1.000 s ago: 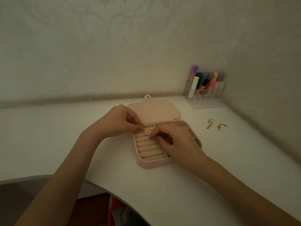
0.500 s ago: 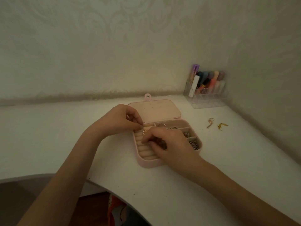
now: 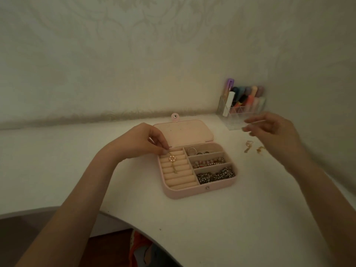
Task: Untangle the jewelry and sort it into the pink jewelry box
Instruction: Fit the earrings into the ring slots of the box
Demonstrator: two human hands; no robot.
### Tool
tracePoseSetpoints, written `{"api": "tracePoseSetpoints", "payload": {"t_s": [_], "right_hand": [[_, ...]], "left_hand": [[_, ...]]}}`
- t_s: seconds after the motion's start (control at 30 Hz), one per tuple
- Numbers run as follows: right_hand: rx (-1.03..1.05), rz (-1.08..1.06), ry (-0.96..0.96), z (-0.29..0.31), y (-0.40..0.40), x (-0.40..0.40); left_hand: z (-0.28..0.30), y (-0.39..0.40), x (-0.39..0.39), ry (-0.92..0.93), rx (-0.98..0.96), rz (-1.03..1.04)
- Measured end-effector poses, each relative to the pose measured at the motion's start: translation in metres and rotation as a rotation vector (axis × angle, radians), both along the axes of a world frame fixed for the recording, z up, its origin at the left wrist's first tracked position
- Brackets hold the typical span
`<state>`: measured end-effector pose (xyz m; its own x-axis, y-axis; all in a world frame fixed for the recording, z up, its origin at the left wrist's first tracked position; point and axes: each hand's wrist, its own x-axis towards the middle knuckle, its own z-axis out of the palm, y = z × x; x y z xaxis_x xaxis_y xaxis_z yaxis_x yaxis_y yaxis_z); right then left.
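Note:
The pink jewelry box [image 3: 183, 193] lies open on the white desk, lid flat behind it. A gold earring with a round pearl ring [image 3: 172, 162] rests on the ring rolls at the left. My left hand [image 3: 142, 141] pinches its top end at the box's back left corner. The right-hand compartments hold rings [image 3: 196, 151], beaded pieces [image 3: 209, 162] and dark chains [image 3: 215, 175]. My right hand [image 3: 271, 132], blurred, hovers with fingers apart above two small gold pieces [image 3: 252, 147] lying on the desk right of the box.
A clear organizer [image 3: 240, 114] with coloured tubes stands in the back right corner against the wall. The desk's curved front edge [image 3: 115, 214] runs below the box. Walls close off the back and the right side.
My right hand has left the ring rolls and swung right, above the loose gold pieces. The earring now lies uncovered on the rolls. My left hand has stayed in place.

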<state>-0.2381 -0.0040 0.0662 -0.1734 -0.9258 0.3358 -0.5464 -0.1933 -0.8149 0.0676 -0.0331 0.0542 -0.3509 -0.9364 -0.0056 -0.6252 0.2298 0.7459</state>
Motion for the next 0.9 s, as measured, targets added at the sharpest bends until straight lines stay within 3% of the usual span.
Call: {"api": "tracePoseSetpoints", "payload": {"t_s": [0.2,0.37,0.57,0.63,0.77,0.9], "right_hand": [[0.105,-0.316,0.335,-0.024,-0.013,-0.060],[0.229,-0.296,0.388,-0.042,-0.017,-0.065],[0.072,-0.238,0.312,-0.042,-0.017,-0.049],[0.075,-0.190,0.386,-0.045,-0.019,-0.040],[0.126,-0.199,0.719,-0.052,-0.021,-0.028],[0.134,-0.197,0.753,-0.055,-0.022,-0.024]], "left_hand": [[-0.002,-0.003,-0.007,-0.017,-0.082,0.076],[-0.003,-0.002,-0.029,0.007,-0.172,0.131],[-0.009,0.003,-0.068,0.034,-0.246,0.128],[-0.012,0.006,-0.083,0.048,-0.274,0.118],[-0.015,0.007,-0.109,0.108,-0.279,0.070],[-0.016,0.005,-0.123,0.119,-0.276,0.049]]}}
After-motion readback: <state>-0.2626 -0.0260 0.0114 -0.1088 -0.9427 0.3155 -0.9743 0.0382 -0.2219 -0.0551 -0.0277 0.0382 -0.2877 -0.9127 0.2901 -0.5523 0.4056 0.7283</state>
